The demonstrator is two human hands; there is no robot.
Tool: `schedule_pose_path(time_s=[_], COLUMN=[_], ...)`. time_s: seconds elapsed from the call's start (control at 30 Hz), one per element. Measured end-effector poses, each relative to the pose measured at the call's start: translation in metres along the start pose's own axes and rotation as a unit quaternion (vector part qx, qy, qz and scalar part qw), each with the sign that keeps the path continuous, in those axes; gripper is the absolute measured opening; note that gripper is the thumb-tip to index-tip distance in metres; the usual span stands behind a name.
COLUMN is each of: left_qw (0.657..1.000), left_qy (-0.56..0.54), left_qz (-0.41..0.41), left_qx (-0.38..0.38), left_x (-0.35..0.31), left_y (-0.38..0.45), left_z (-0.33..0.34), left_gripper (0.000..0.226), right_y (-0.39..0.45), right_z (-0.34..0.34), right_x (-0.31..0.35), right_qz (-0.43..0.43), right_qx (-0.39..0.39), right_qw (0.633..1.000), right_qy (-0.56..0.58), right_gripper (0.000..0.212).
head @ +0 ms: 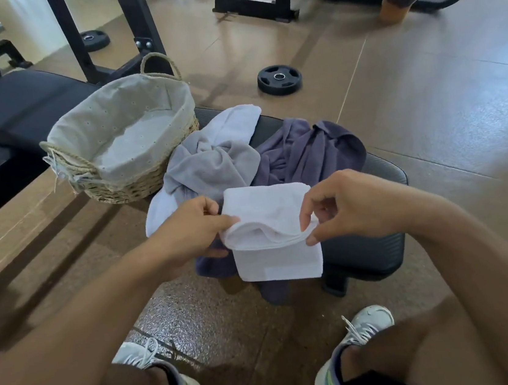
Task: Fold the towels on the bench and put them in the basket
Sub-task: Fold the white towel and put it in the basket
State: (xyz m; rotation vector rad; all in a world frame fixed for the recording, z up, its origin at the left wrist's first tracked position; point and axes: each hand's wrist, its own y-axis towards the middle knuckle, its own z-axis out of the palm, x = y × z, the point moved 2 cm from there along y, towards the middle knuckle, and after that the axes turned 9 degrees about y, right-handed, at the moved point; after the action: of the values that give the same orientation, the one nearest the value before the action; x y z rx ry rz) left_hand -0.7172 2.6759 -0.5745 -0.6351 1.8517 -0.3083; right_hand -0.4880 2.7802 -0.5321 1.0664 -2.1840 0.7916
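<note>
A white towel, partly folded, lies over the near end of the black bench and hangs down its front edge. My left hand pinches its left corner at the fold. My right hand pinches the right corner between thumb and fingers. Behind it lie a crumpled grey towel, a pale white towel and a dark purple towel. The wicker basket with a cloth lining stands at the bench's left, nothing inside it.
A black weight plate lies on the brown floor beyond the bench. A second bench and rack uprights stand at the back left. My two feet in white shoes are planted below the bench end.
</note>
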Motion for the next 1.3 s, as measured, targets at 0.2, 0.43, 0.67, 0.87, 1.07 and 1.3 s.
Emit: schedule_pose_path(time_s=[0.2, 0.43, 0.67, 0.87, 1.07, 1.3], left_qw=[0.989, 0.972, 0.905, 0.916, 0.944, 0.923], left_qy=[0.113, 0.222, 0.421, 0.395, 0.242, 0.195], left_qz=[-0.012, 0.0, 0.019, 0.054, 0.176, 0.313], left_qx=[0.1, 0.08, 0.051, -0.046, -0.138, -0.109], left_x=[0.013, 0.02, 0.017, 0.0, -0.007, -0.02], left_y=[0.004, 0.007, 0.008, 0.008, 0.005, -0.008], left_z=[-0.003, 0.007, 0.007, -0.013, -0.007, -0.003], left_gripper=[0.035, 0.037, 0.051, 0.058, 0.042, 0.096], right_y=[-0.001, 0.009, 0.025, 0.033, 0.037, 0.016], right_z=[0.011, 0.028, 0.008, 0.014, 0.015, 0.016], right_x=[-0.005, -0.013, -0.052, -0.052, -0.053, -0.009], right_qz=[0.015, 0.093, 0.249, 0.256, 0.26, 0.085], right_qx=[0.042, 0.129, 0.018, 0.064, 0.039, -0.084], right_qw=[0.999, 0.986, 0.965, 0.964, 0.965, 0.991], right_qy=[-0.009, -0.06, -0.077, -0.034, 0.005, 0.055], right_gripper=[0.013, 0.024, 0.083, 0.076, 0.059, 0.032])
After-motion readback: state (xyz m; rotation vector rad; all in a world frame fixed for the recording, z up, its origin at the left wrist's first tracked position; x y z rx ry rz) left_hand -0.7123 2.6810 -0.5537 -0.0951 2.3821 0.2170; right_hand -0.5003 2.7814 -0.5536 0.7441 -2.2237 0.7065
